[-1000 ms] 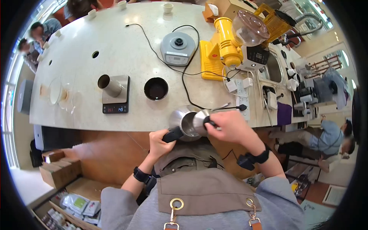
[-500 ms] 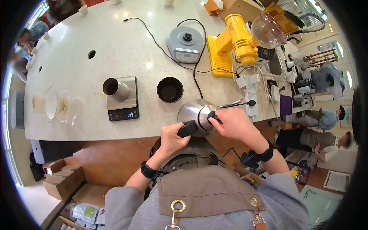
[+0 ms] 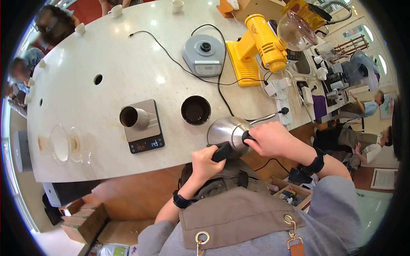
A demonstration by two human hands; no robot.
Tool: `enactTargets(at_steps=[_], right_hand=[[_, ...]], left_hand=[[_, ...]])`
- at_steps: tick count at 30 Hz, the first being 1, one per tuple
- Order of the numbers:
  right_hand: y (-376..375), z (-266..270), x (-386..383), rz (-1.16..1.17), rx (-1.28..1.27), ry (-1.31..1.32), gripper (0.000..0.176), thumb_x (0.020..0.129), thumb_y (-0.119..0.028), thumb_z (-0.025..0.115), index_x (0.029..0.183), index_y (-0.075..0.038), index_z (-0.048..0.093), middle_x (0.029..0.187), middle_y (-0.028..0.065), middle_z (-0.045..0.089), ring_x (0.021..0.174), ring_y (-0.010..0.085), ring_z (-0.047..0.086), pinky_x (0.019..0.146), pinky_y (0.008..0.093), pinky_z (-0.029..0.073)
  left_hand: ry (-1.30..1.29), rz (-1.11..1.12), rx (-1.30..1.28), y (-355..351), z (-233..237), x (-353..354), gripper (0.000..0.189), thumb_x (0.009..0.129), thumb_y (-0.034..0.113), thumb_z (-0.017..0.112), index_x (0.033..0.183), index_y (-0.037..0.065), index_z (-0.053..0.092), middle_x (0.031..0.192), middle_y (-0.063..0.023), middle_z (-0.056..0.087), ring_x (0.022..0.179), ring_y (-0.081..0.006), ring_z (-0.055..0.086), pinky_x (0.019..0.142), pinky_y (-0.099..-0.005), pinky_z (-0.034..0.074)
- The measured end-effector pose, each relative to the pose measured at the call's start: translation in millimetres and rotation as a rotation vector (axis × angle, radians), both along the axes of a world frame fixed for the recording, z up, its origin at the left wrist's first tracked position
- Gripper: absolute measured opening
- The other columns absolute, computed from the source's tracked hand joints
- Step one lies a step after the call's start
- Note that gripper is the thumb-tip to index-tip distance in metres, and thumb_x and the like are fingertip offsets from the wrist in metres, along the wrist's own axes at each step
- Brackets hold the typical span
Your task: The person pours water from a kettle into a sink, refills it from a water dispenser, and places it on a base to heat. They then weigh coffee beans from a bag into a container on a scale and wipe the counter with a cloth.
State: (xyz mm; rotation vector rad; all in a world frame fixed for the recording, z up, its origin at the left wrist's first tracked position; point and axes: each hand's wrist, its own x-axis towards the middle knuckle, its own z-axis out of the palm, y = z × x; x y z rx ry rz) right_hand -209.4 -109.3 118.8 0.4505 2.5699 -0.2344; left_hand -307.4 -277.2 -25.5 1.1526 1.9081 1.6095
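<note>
A steel gooseneck kettle (image 3: pixel 228 133) is at the counter's near edge, its spout pointing right. My left hand (image 3: pixel 207 164) is closed round its black handle. My right hand (image 3: pixel 271 140) has its fingers closed on the black knob of the kettle's lid. Just left of the kettle stands a dark round bowl or cup (image 3: pixel 196 110). Further left, a steel cup (image 3: pixel 136 118) sits tilted in view on a scale (image 3: pixel 146 144) with a lit display. Behind the kettle is a grey electric base (image 3: pixel 204 55) with a cord.
A yellow grinder (image 3: pixel 255 51) stands at the back right, beside a power strip (image 3: pixel 283 106) with cables. Glassware (image 3: pixel 60 145) is at the far left of the counter (image 3: pixel 85 111). Small white cups (image 3: pixel 177 6) line the far edge. People are at the left and right.
The view has shifted and turned a little, so the counter items appear displaced. Both hands keep the same hold on the kettle and its lid knob.
</note>
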Motion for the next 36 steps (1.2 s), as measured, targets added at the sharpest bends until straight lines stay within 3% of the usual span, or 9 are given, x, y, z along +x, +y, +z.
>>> enactTargets(at_steps=[11, 20, 22, 23, 26, 28, 33, 36], right_hand=[[2, -5, 2, 0.048, -0.043, -0.031, 0.035, 0.089, -0.035, 0.058, 0.079, -0.002, 0.054, 0.068, 0.0141, 0.061, 0.06, 0.0334, 0.062, 0.051, 0.0416, 0.048], [12, -8, -2, 0.198, -0.145, -0.024, 0.034, 0.089, -0.032, 0.059, 0.079, 0.0, 0.052, 0.058, 0.0148, 0.06, 0.053, 0.034, 0.061, 0.045, 0.0409, 0.046], [10, -7, -5, 0.201, -0.097, -0.067, 0.019, 0.075, -0.017, 0.066, 0.076, -0.001, 0.056, 0.061, 0.0136, 0.063, 0.057, 0.0299, 0.064, 0.049, 0.0381, 0.049], [9, -8, -5, 0.207, -0.099, -0.071, 0.019, 0.075, -0.017, 0.066, 0.076, -0.001, 0.056, 0.061, 0.0136, 0.063, 0.057, 0.0299, 0.064, 0.049, 0.0381, 0.049], [8, -13, -2, 0.176, -0.065, -0.084, 0.022, 0.078, -0.02, 0.066, 0.078, -0.001, 0.055, 0.06, 0.0132, 0.062, 0.056, 0.0292, 0.064, 0.048, 0.0378, 0.048], [4, -15, 4, 0.079, -0.061, -0.024, 0.033, 0.086, -0.03, 0.062, 0.079, -0.001, 0.051, 0.057, 0.0162, 0.059, 0.053, 0.0339, 0.061, 0.045, 0.0415, 0.046], [-8, -19, 16, -0.038, -0.014, 0.103, 0.03, 0.084, -0.028, 0.064, 0.078, -0.001, 0.052, 0.059, 0.0145, 0.061, 0.054, 0.0316, 0.063, 0.046, 0.0402, 0.048], [-10, -37, 39, -0.144, -0.035, 0.289, 0.03, 0.084, -0.03, 0.064, 0.079, -0.003, 0.052, 0.059, 0.0136, 0.06, 0.056, 0.0315, 0.062, 0.047, 0.0395, 0.047]], left_hand=[[0.013, -0.074, -0.031, -1, 2, -5, 0.015, 0.061, 0.005, 0.07, 0.066, 0.0, 0.057, 0.058, -0.0159, 0.054, 0.051, -0.0316, 0.056, 0.046, -0.0325, 0.041], [0.007, -0.08, -0.047, 0, 6, -6, 0.015, 0.061, 0.007, 0.07, 0.066, 0.0, 0.057, 0.057, -0.016, 0.053, 0.05, -0.0318, 0.056, 0.046, -0.0327, 0.042], [0.016, -0.078, -0.057, 0, 7, -7, 0.016, 0.061, 0.007, 0.07, 0.065, 0.002, 0.056, 0.057, -0.0148, 0.054, 0.052, -0.0321, 0.056, 0.047, -0.0344, 0.043], [0.02, -0.082, -0.068, 0, 7, -6, 0.016, 0.061, 0.008, 0.07, 0.064, 0.003, 0.055, 0.057, -0.0135, 0.055, 0.053, -0.0324, 0.057, 0.048, -0.0361, 0.044], [0.046, -0.078, -0.073, -1, 5, -7, 0.017, 0.06, 0.009, 0.07, 0.064, 0.004, 0.055, 0.057, -0.0135, 0.055, 0.053, -0.0323, 0.057, 0.047, -0.0362, 0.044], [0.056, -0.071, -0.072, -1, 6, -7, 0.017, 0.06, 0.009, 0.071, 0.064, 0.004, 0.055, 0.057, -0.0135, 0.055, 0.052, -0.0324, 0.057, 0.047, -0.0363, 0.044], [0.08, -0.058, -0.034, 2, 6, -4, 0.015, 0.061, 0.007, 0.069, 0.062, 0.002, 0.055, 0.055, -0.0159, 0.052, 0.048, -0.0303, 0.055, 0.045, -0.0325, 0.042], [-0.011, -0.033, -0.039, 1, 3, -1, 0.012, 0.063, 0.006, 0.067, 0.063, 0.0, 0.057, 0.053, -0.0155, 0.051, 0.045, -0.0212, 0.055, 0.046, -0.0303, 0.041]])
